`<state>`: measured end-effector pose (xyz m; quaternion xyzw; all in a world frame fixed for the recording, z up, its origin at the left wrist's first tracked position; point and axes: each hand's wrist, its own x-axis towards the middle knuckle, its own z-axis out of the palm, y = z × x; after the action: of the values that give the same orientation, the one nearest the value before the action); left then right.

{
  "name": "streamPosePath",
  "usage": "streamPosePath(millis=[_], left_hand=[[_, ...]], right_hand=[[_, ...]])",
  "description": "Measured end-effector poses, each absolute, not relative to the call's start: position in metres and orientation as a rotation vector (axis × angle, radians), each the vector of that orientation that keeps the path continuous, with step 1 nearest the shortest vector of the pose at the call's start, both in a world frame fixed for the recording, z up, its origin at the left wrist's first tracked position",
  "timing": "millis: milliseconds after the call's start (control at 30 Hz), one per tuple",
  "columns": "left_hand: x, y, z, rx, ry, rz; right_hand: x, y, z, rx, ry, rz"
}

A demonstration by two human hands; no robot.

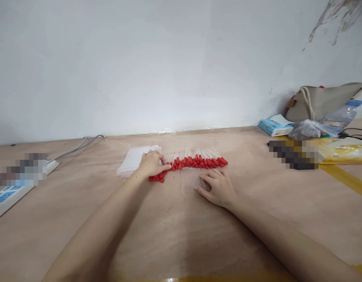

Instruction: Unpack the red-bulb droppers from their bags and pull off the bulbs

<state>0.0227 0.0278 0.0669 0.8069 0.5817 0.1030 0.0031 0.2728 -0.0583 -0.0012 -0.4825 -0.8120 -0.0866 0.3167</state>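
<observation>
A row of droppers with red rubber bulbs (195, 161) lies across the table, thin clear tubes pointing to the wall. My left hand (152, 162) is at the row's left end, thumb and fingers drawn together at a red bulb; its grip is partly hidden. Below that hand lies a small cluster of red bulbs (157, 179). More thin clear tubes (189, 181) lie side by side in front of the row. Over their right edge rests my right hand (218, 188), fingers apart, nothing seen in it. White zip bags (133, 158) are stacked beside my left hand.
A power strip (19, 192) with a grey cable (78, 148) is at left. On the right are a tissue pack (275, 126), a canvas bag (324, 102), clear plastic bags (310, 129) and a dark, partly blurred object (307, 166). The wall (169, 70) bounds the table behind.
</observation>
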Motion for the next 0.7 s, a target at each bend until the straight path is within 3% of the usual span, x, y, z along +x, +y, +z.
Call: streamPosePath(millis=[167,500,700], left_hand=[[0.030,0.037,0.062,2.471,1.864,0.183],[0.027,0.027,0.071,2.318,2.028,0.283],[0.029,-0.016,0.060,2.528,1.798,0.960]], right_hand=[[0.274,-0.058,-0.001,-1.301,-2.132,-0.201],[0.276,-0.053,-0.002,-1.316,-1.924,-0.109],[0.282,-0.045,-0.009,-1.245,-1.735,-0.091]])
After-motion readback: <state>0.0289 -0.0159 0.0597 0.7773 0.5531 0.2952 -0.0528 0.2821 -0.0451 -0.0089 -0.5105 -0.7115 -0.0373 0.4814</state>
